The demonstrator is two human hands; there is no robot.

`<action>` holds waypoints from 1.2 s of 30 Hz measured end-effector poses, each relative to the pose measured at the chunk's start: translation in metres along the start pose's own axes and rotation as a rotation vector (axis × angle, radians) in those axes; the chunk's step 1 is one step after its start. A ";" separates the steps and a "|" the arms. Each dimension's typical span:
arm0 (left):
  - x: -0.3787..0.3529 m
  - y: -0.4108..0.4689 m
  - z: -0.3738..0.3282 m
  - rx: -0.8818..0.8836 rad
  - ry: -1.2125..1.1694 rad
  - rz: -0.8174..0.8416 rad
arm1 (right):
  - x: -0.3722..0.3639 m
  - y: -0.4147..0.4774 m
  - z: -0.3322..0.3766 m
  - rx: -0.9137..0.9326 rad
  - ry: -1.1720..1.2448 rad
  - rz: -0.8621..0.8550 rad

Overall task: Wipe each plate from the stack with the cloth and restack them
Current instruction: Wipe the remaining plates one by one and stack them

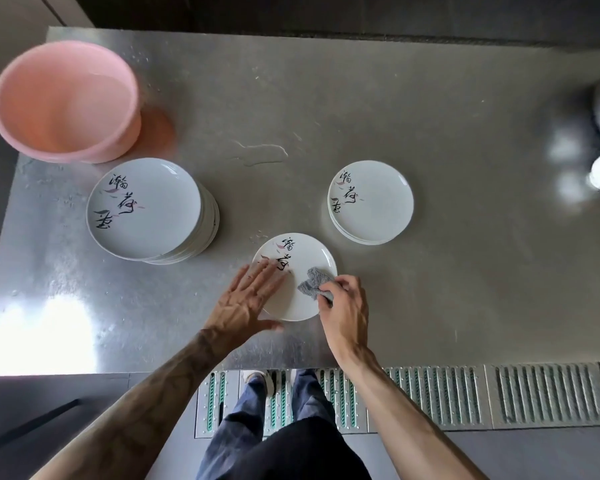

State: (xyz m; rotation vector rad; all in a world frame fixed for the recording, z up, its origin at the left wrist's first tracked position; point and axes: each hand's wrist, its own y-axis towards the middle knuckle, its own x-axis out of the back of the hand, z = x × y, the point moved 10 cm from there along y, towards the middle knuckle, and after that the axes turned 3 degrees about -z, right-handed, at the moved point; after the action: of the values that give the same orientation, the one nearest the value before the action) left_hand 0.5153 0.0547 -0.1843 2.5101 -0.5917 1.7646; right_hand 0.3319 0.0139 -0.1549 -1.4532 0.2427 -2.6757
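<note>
1. Brushed steel forms the table (430, 116) in the head view. It is dull grey and scuffed, glaring white at the near left, with a thin puddle (260, 154) towards the middle. A slotted floor grate (465, 393) runs below its near edge.
2. A smooth pink plastic basin (63, 98) stands at the far left. Just in front is the tall stack (146, 209) of round, glazed white plates with brushed lettering, probably those not yet wiped.
3. The short stack (371, 202) lies well apart on the right, likely to separate the wiped plates.
4. Between them, one plate (302, 258) lies flat on the table.
   - The left hand (246, 299) presses straight fingers on its left rim, grip open, seemingly steadying the slick glaze.
   - The right hand (343, 306) has its grip closed on the fluffy, bunched grey cloth (314, 282), which rests on the plate's right side.
</note>
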 end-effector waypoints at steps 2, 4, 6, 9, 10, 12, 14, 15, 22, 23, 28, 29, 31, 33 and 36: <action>-0.004 0.005 -0.005 -0.007 0.049 0.039 | 0.000 0.000 0.000 -0.005 0.003 0.001; 0.001 0.008 -0.011 -0.030 0.081 0.000 | 0.001 0.002 -0.003 -0.017 0.025 0.011; 0.011 0.009 -0.019 -0.086 0.109 -0.090 | 0.002 0.005 -0.007 -0.043 0.059 0.026; 0.025 0.004 -0.027 -0.172 0.149 -0.193 | 0.010 0.010 -0.012 -0.078 0.145 -0.002; 0.028 0.004 -0.029 -0.182 0.158 -0.201 | 0.014 0.012 -0.014 -0.094 0.200 -0.020; 0.033 0.005 -0.030 -0.162 0.164 -0.195 | 0.018 0.018 -0.021 -0.164 0.363 -0.034; 0.044 0.008 -0.032 -0.147 0.130 -0.194 | 0.025 0.025 -0.025 -0.230 0.511 -0.072; 0.053 0.009 -0.034 -0.152 0.112 -0.214 | 0.032 0.028 -0.027 -0.257 0.582 -0.111; 0.107 0.016 -0.011 0.248 -0.525 -0.303 | 0.066 0.047 0.004 -0.228 0.780 -0.170; 0.110 0.015 -0.007 0.303 -0.671 -0.310 | 0.068 0.051 0.014 -0.200 0.783 -0.149; 0.109 0.007 -0.018 0.350 -1.354 -0.152 | 0.096 0.060 0.069 0.020 0.636 -0.149; 0.111 0.005 -0.020 0.346 -1.392 -0.144 | 0.103 0.058 0.083 0.098 0.573 -0.160; 0.119 0.004 -0.022 0.344 -1.432 -0.165 | 0.114 0.050 0.115 0.280 0.446 -0.189; 0.125 0.003 -0.025 0.350 -1.473 -0.179 | 0.115 0.035 0.150 0.466 0.337 -0.183; 0.129 0.000 -0.026 0.374 -1.502 -0.194 | 0.110 0.009 0.187 0.711 0.228 -0.170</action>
State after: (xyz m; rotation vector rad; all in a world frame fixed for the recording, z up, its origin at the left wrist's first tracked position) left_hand 0.5292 0.0232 -0.0575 3.5366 0.0917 -0.4053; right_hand 0.4293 -0.0300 0.0341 -0.9764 -0.7713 -2.6117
